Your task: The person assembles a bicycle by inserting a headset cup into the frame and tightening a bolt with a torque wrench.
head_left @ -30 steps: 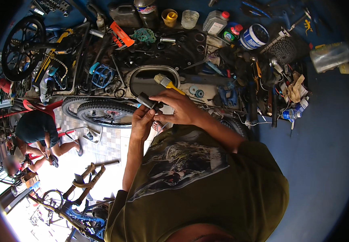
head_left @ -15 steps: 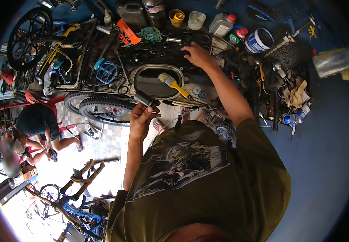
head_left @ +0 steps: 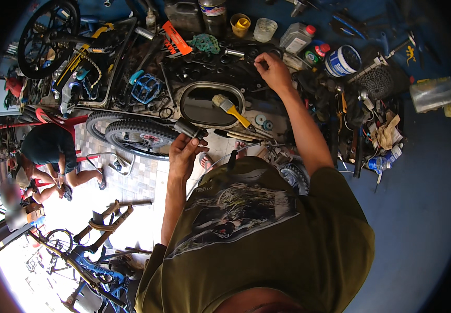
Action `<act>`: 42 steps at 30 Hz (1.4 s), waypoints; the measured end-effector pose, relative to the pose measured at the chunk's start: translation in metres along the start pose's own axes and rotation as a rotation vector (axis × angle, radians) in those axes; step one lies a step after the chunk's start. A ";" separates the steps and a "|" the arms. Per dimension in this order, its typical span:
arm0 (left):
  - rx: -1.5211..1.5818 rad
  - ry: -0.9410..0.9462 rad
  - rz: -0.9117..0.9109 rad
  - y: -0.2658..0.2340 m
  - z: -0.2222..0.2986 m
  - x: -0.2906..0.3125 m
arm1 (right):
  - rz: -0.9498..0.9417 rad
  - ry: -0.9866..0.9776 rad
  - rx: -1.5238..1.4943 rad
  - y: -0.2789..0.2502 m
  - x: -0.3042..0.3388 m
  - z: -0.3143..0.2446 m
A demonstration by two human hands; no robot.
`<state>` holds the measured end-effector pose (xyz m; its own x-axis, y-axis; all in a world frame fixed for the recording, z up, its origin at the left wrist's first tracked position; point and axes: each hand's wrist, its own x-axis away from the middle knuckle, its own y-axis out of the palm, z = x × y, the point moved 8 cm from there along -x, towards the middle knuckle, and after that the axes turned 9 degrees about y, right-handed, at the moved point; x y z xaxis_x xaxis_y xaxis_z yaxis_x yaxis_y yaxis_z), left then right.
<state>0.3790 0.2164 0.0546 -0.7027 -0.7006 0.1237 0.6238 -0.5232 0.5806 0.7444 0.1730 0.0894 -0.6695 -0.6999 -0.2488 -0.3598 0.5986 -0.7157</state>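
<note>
My left hand (head_left: 182,156), in front of the bench edge, grips a dark grey cylindrical part (head_left: 187,127) with a black piece at its lower right end; I cannot tell its exact kind. Over the back of the bench, my right hand (head_left: 274,74) has its fingers curled together in a pinch. Whatever may be between those fingertips is too small to make out. Left of them lies a shiny metal cylinder (head_left: 235,53) among dark small parts. A yellow-handled paintbrush (head_left: 229,110) rests across an oval pan of dark liquid (head_left: 191,112).
Nearby on the cluttered bench are a blue pedal (head_left: 146,88), a green chain (head_left: 204,44), an orange packet (head_left: 177,37) and a white-blue tub (head_left: 343,60). Bicycle wheels (head_left: 139,138) stand below. A person (head_left: 50,148) sits at left; a blue bike frame (head_left: 96,268) is behind.
My right hand has drawn back slightly to the right from the dark parts, and its fingers have come together. My left hand keeps its hold on the cylinder. The view has shifted a little.
</note>
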 end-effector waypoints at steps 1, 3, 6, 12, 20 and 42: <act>-0.007 -0.002 -0.015 0.001 0.000 -0.002 | 0.027 -0.021 0.020 0.001 0.002 -0.002; -0.013 0.008 -0.008 0.006 0.003 -0.003 | 0.080 -0.065 0.061 0.004 0.007 -0.004; 0.001 0.022 -0.011 0.013 0.006 -0.003 | 0.024 -0.023 0.142 0.020 0.013 0.009; -0.007 0.018 0.003 0.003 -0.001 0.006 | -0.125 0.037 0.168 0.049 0.020 0.006; -0.012 0.031 0.029 -0.001 -0.003 0.013 | -0.262 -0.120 0.129 0.113 0.003 -0.058; 0.004 0.065 0.083 -0.012 0.008 0.022 | -0.544 0.377 -0.578 0.120 -0.028 -0.024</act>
<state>0.3529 0.2114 0.0566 -0.6247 -0.7717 0.1191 0.6777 -0.4601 0.5737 0.7048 0.2740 0.0256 -0.4425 -0.8313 0.3365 -0.8960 0.3943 -0.2042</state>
